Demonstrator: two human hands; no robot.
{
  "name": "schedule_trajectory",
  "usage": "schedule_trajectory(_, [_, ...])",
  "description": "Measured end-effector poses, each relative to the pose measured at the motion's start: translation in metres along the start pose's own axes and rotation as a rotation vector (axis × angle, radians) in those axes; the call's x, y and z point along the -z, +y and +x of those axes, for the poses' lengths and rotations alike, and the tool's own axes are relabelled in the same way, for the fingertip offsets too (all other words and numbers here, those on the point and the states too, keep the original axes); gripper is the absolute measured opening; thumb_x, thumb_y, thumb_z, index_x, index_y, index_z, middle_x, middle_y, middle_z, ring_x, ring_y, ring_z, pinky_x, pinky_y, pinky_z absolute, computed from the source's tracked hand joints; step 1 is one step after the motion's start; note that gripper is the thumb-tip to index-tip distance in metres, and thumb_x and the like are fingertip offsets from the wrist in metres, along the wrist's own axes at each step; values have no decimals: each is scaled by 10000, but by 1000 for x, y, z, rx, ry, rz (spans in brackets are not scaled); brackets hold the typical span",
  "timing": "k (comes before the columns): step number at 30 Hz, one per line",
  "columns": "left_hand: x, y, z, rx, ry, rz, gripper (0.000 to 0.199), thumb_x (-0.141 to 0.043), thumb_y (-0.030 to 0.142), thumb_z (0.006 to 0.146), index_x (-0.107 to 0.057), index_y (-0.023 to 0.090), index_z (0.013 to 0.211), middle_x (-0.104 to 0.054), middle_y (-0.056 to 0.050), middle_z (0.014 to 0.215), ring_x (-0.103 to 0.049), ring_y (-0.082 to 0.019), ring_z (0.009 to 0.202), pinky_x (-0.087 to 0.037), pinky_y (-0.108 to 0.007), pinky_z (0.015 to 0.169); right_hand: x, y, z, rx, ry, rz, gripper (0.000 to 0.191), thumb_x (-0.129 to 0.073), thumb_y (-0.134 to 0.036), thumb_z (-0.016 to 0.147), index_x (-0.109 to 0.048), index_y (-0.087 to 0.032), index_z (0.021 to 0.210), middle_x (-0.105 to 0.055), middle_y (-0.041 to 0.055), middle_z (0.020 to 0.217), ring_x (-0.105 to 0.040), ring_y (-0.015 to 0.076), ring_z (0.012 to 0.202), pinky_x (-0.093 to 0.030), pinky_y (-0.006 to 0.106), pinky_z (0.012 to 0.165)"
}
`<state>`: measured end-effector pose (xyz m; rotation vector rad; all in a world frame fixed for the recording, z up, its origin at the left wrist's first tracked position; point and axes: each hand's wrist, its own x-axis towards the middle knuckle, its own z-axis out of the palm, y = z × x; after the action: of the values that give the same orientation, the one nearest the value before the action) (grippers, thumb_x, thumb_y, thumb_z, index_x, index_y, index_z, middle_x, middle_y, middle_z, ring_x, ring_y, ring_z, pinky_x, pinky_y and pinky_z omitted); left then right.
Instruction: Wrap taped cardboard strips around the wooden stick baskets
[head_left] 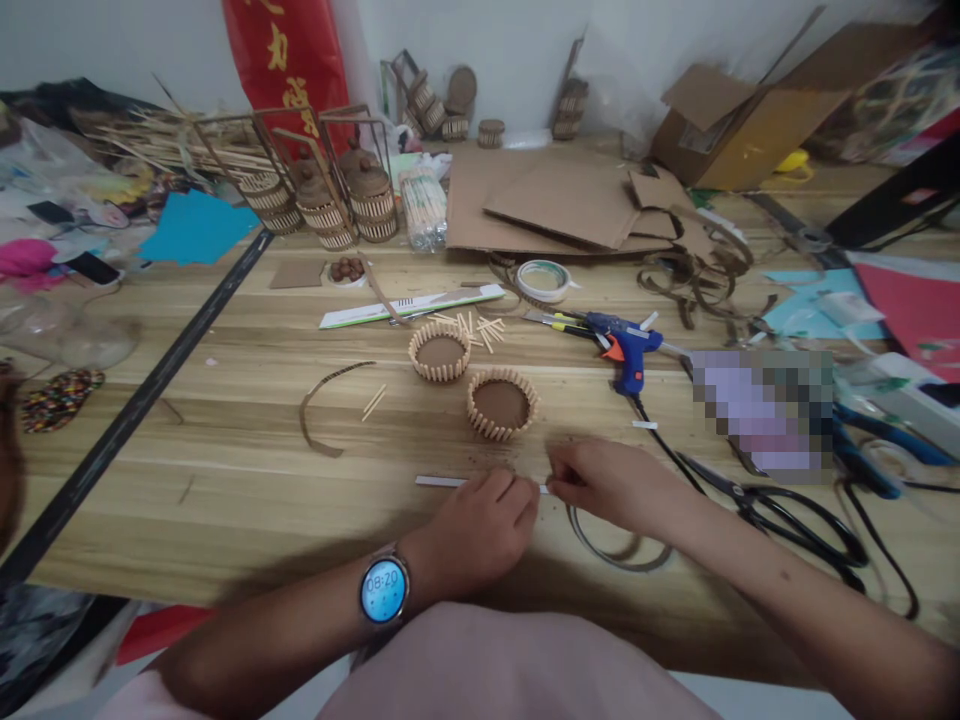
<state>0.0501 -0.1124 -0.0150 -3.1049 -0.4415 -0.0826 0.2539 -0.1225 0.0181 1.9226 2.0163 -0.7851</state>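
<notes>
My left hand [487, 520], with a watch on its wrist, has its fingers closed over a narrow pale strip [439, 482] at the table's near edge. My right hand [592, 480] pinches the same strip just to the right, and a short stretch shows between the hands. Below the right hand lies a curled strip [622, 565]; whether it is part of the same piece is hidden. Just beyond the hands stand two small round baskets, a nearer one [501, 403] and a farther one [440, 352], each with short wooden sticks around a brown base.
A blue glue gun [626, 345] and black scissors [780, 510] lie to the right. Loose sticks [480, 328], a tape roll [543, 280] and a curved brown strip [311, 410] lie around the baskets. Cardboard sheets [555, 205] and finished handled baskets [326, 215] stand farther back.
</notes>
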Motion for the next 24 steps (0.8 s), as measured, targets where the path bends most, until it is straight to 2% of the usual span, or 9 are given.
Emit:
schedule_trajectory(3, [-2,1,3,-29,-25,-38,242,-371,128,1016,-583,89,1126,-614,-123,1094,-552,-215,970,-496,-317,755,2,-3,1,19,-10,18,176,-539,-272,872,-655,-201,762,-688,66,772,-615,203,723,-250,281,544])
schedule_trajectory(6, [-3,0,4,-49,-61,-54,225,-380,118,1009,-593,89,1074,-612,-127,1096,-553,-223,965,-495,-331,759,3,4,0,73,-21,78,246,-477,-249,899,-643,-198,724,-671,59,741,-594,184,686,-302,275,565])
schedule_trajectory(13, [-6,-1,4,-82,-33,-59,169,-422,110,993,-590,96,1010,-607,-123,1024,-550,-225,937,-479,-325,725,-1,17,-10,152,-42,257,262,-433,-218,877,-637,-198,714,-657,12,672,-571,144,609,-376,247,581])
schedule_trajectory(19, [-3,-1,6,-74,-80,-63,199,-385,118,1009,-573,102,1072,-611,-118,1043,-545,-214,938,-472,-323,744,-5,17,-10,144,-10,291,222,-447,-200,853,-649,-203,759,-647,5,678,-558,144,614,-369,246,580])
schedule_trajectory(24, [1,-1,9,-67,-66,-68,199,-392,114,1008,-564,100,1106,-610,-100,1019,-542,-212,935,-462,-320,748,-5,14,-10,148,32,259,190,-454,-192,847,-622,-207,758,-643,11,719,-539,149,642,-371,255,603])
